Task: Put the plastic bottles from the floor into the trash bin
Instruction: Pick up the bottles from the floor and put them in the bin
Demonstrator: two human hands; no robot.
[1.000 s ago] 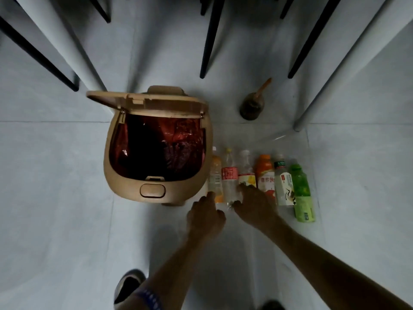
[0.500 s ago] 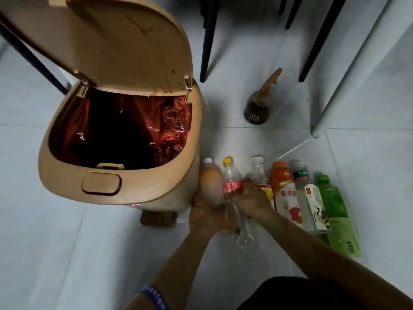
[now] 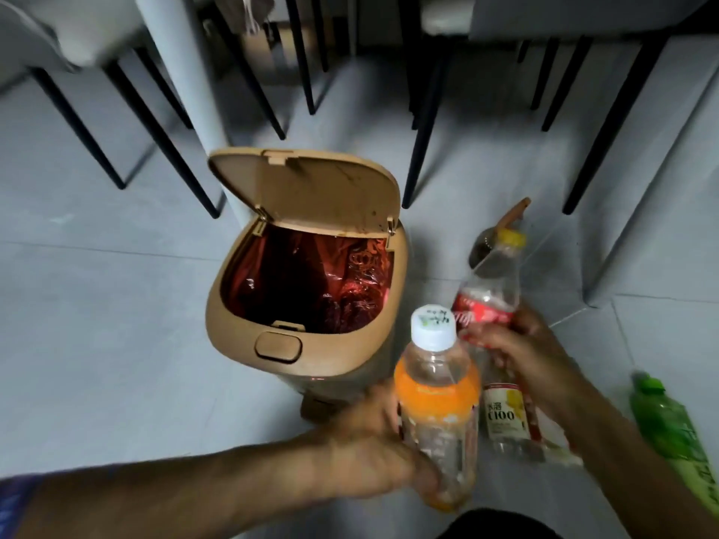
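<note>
Gripping orange bottle, left hand; right hand clutching cola bottle, fingers blurred.

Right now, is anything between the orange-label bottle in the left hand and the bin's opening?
No. In the head view, the orange-label bottle is lifted beside the trash bin; only the bin's front rim separates them, lid open.

L hand and R hand reach fwd, fingers curled shut, gripping.
</note>
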